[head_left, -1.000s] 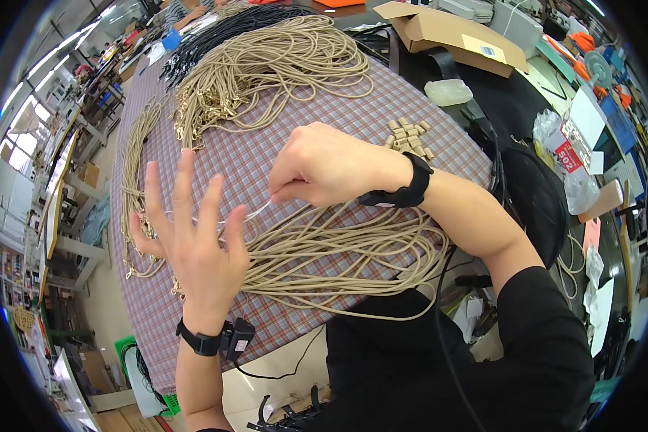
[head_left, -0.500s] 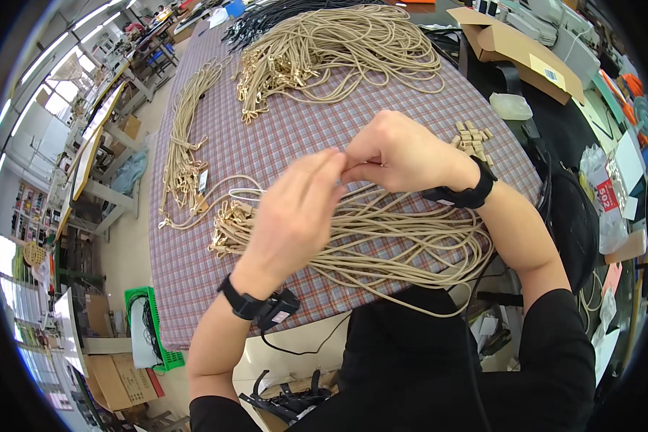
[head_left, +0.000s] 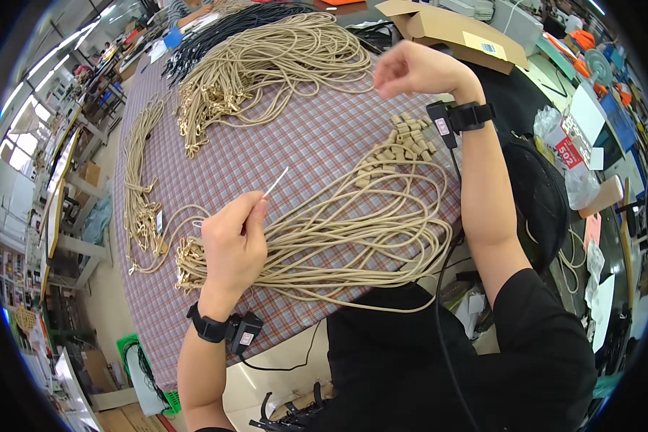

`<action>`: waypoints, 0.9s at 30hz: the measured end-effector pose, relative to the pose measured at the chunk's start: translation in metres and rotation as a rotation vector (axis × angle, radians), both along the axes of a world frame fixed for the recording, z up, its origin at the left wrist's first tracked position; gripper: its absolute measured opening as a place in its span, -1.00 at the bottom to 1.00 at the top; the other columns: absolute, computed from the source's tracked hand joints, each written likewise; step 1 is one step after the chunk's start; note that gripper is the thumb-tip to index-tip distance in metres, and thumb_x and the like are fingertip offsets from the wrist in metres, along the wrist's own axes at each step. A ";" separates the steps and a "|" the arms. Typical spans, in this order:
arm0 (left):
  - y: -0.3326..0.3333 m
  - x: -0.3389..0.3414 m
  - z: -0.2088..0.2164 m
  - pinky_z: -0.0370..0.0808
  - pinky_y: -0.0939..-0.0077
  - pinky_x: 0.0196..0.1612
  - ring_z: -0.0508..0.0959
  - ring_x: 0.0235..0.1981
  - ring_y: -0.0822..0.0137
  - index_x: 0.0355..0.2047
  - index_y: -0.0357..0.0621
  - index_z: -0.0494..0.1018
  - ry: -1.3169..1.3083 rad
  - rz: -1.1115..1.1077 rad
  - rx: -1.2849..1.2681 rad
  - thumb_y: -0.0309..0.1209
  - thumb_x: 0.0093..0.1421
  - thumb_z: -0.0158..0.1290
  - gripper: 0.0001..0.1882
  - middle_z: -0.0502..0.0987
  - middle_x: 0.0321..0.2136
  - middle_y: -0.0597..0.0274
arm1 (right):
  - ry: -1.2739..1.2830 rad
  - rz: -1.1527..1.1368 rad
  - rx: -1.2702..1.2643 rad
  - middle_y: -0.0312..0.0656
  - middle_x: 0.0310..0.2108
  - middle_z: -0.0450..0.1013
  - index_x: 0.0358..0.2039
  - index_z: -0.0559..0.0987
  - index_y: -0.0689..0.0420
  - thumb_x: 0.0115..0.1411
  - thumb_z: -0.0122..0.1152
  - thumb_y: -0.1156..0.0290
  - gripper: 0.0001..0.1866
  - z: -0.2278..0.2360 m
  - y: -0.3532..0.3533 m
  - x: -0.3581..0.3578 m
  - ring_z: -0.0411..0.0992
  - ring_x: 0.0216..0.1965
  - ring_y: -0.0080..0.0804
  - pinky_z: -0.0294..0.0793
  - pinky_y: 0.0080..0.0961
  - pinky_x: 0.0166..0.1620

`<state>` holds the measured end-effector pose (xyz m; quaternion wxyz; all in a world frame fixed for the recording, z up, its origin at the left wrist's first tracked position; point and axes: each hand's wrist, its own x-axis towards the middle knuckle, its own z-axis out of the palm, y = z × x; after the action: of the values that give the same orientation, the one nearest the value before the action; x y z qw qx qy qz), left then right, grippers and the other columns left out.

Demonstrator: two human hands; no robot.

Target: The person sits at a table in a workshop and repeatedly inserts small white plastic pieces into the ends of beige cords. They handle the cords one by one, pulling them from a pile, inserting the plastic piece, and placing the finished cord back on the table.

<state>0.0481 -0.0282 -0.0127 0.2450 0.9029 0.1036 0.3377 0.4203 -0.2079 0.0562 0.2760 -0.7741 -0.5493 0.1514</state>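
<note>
My left hand (head_left: 234, 241) is closed in a pinch on a thin white strip (head_left: 277, 181), whose free end sticks up past the thumb. Below and around this hand lies a bundle of tan cords (head_left: 353, 237), with gold metal clasps (head_left: 189, 265) gathered at its left end. A white loop (head_left: 197, 224) shows beside the clasps; whether it belongs to the strip I cannot tell. My right hand (head_left: 421, 70) is raised at the upper right, apart from the cords. Its fingers look curled but are blurred, and nothing shows in them.
Small tan cylindrical pieces (head_left: 410, 137) lie at the right of the checked tablecloth (head_left: 324, 129). A larger tan cord pile (head_left: 288, 57), black cords (head_left: 230, 29) and a narrow tan bundle (head_left: 138, 165) lie farther off. An opened cardboard box (head_left: 453, 36) stands at the far right.
My hands were together above the tan bundle and have separated. The right has moved up and right; the left has moved left and lower, with the white strip now showing in it.
</note>
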 end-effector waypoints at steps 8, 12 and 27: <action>0.000 0.000 -0.004 0.36 0.38 -0.49 0.46 -0.61 0.30 -0.18 -0.33 0.63 0.027 -0.025 -0.020 -0.57 0.38 0.18 -0.93 0.54 -0.55 0.08 | -0.107 -0.254 -0.451 -0.16 -0.44 0.68 -0.33 0.75 0.16 -0.05 0.67 0.33 -0.70 -0.024 0.016 0.004 0.65 -0.39 -0.32 0.60 -0.29 -0.32; -0.002 0.001 -0.002 0.39 0.33 -0.49 0.51 -0.62 0.20 -0.18 -0.29 0.63 0.048 -0.016 -0.041 -0.56 0.38 0.18 -0.93 0.56 -0.55 0.02 | -0.214 -0.250 -0.487 -0.09 -0.41 0.69 -0.40 0.72 0.20 -0.12 0.69 0.34 -0.67 -0.025 0.024 -0.006 0.67 -0.35 -0.21 0.63 -0.25 -0.26; 0.004 -0.006 0.002 0.56 0.19 -0.40 0.68 -0.45 -0.04 -0.16 -0.23 0.62 0.027 -0.042 -0.017 -0.51 0.37 0.19 -0.92 0.66 -0.43 -0.04 | -0.281 -0.028 -0.279 -0.06 -0.44 0.68 -0.36 0.80 0.18 0.03 0.57 0.32 -0.77 -0.035 0.028 -0.007 0.66 -0.38 -0.15 0.59 -0.21 -0.25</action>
<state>0.0421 -0.0239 -0.0109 0.2583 0.9072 0.0906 0.3195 0.4132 -0.1796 0.0214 0.0887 -0.8259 -0.5453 0.1126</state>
